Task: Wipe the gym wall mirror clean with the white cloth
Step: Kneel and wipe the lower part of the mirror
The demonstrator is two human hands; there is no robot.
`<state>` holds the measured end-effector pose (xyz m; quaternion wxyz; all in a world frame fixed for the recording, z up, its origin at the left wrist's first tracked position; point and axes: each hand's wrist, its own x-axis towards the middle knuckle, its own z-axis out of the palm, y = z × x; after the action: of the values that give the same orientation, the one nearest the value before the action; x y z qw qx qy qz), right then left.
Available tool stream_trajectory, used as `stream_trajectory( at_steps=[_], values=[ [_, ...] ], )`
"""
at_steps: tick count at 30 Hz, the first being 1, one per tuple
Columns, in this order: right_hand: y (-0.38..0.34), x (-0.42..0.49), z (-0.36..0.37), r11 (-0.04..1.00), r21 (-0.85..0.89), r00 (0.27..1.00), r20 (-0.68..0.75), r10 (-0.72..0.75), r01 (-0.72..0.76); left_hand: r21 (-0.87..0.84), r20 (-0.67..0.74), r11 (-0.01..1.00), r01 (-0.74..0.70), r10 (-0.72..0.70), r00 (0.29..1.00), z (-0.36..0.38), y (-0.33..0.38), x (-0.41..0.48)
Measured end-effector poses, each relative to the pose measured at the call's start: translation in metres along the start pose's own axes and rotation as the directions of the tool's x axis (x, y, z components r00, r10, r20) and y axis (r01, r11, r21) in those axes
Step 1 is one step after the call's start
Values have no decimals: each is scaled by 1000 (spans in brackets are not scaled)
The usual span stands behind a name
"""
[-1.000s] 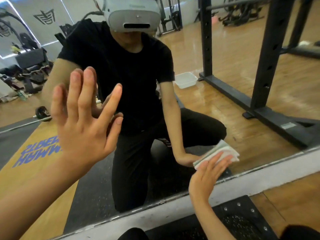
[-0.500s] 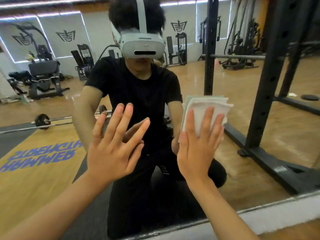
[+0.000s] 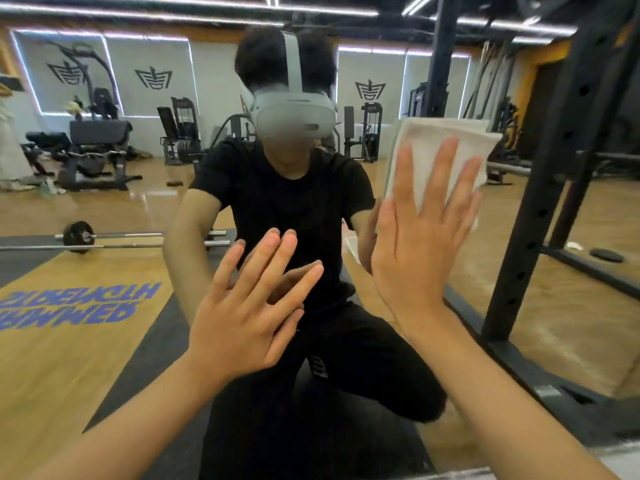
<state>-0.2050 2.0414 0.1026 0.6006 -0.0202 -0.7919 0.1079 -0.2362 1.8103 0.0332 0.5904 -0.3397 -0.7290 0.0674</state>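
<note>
In the head view the right hand (image 3: 420, 237), fingers spread flat, presses the folded white cloth (image 3: 440, 147) against the large reflective gym wall mirror (image 3: 104, 202) while the empty, open left hand (image 3: 249, 306) braces beside it, so even palm pressure and overlapping strokes should serve best

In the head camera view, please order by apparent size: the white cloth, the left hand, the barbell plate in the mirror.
1. left hand
2. white cloth, comparable, partly hidden by the right hand
3. barbell plate, smallest, though farther away
</note>
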Motion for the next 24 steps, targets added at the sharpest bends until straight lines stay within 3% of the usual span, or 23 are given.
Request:
stream_trajectory(
  at_steps=[4,7,13,16,20,24],
  values=[
    [42,-86,5,992,-32,979,169,-113,120,19,-14,1000,1,0,1000,1,-1,0],
    [69,-119,-3,984,-101,959,259,-115,145,28,-12,1000,-2,2,1000,1,1,0],
    [3,8,-8,993,2,989,85,-120,120,37,4,999,-11,11,1000,-1,-1,2],
    [-26,20,-2,983,-21,981,62,-183,185,36,2,999,-6,6,1000,-1,-1,1],
    [-5,-46,8,887,-19,872,193,-450,462,25,-28,1000,16,-15,1000,1,-2,-1],
    [68,-72,-2,823,-61,805,260,-533,565,31,-42,999,16,-15,999,4,-2,-1]
  ],
)
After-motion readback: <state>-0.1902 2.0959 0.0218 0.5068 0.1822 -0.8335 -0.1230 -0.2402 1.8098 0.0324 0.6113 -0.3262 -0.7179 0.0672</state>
